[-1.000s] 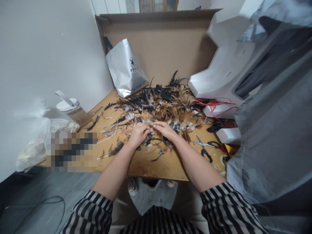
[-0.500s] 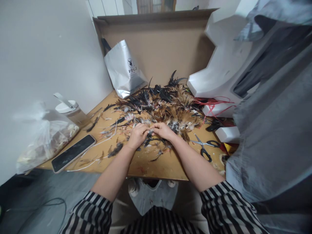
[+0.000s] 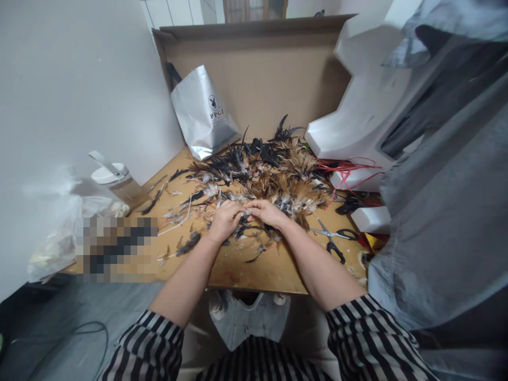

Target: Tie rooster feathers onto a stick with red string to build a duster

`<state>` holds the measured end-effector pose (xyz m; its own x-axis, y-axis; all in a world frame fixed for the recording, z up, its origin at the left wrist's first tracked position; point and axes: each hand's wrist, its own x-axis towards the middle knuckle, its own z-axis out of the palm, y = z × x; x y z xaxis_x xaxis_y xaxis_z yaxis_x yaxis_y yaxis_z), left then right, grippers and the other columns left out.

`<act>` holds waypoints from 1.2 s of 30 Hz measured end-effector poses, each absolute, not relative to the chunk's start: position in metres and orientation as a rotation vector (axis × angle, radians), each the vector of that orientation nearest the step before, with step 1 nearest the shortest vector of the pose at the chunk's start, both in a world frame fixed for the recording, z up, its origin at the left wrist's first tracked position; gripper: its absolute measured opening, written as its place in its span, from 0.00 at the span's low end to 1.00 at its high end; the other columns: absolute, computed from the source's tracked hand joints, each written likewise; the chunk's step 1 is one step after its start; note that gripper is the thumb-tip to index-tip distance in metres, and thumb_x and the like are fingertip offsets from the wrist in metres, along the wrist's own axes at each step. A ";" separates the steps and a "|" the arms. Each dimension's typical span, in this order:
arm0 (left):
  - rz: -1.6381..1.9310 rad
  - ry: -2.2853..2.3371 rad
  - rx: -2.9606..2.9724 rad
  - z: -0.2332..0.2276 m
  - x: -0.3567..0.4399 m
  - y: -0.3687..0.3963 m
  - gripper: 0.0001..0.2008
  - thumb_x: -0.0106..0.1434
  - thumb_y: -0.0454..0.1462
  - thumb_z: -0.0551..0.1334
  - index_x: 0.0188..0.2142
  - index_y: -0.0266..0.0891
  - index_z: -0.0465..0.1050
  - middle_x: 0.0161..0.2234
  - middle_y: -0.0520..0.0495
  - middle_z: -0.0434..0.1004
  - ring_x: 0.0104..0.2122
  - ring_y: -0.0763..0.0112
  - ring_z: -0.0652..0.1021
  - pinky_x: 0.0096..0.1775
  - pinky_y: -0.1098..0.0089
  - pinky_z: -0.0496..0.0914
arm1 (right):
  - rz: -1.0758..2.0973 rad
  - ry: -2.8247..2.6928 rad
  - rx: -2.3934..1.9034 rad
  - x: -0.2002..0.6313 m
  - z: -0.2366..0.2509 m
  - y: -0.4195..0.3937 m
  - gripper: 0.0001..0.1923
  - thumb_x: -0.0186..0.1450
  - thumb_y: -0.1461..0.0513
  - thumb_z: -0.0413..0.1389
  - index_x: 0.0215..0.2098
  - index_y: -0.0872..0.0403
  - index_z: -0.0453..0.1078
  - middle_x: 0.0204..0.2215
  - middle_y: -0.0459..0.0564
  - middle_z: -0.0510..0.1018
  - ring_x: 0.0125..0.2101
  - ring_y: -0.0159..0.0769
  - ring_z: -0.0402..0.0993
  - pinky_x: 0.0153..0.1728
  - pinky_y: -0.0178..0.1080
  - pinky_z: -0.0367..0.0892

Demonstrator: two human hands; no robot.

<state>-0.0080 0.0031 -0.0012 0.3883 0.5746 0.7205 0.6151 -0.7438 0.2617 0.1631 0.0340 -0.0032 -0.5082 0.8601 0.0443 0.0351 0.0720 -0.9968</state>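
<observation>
We are pinching a small pale tuft (image 3: 248, 212) between our two hands, just in front of the brown feather pile (image 3: 296, 194). Our left hand (image 3: 226, 219) is curling its fingers closed on the tuft, and our right hand (image 3: 266, 212) is meeting it there, thumb and fingers drawn together; the tuft is showing too small for us to tell its exact make. Dark feathers (image 3: 234, 159) are lying behind the pile to the left, and a silver bag (image 3: 202, 116) is standing behind those. Scissors (image 3: 330, 234) are resting in front of the pile to the right, blades spread. Red strings (image 3: 346, 169) are trailing to the pile's right, and a lidded bottle (image 3: 125, 186) is standing well to its left.
</observation>
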 end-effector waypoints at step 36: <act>-1.456 -1.163 -2.548 0.002 -0.009 -0.003 0.06 0.58 0.33 0.57 0.30 0.39 0.73 0.29 0.46 0.75 0.32 0.71 0.73 0.37 0.67 0.68 | 1.231 -1.872 -0.994 0.161 0.001 0.028 0.07 0.57 0.62 0.52 0.28 0.58 0.70 0.17 0.43 0.71 0.20 0.27 0.65 0.24 0.29 0.59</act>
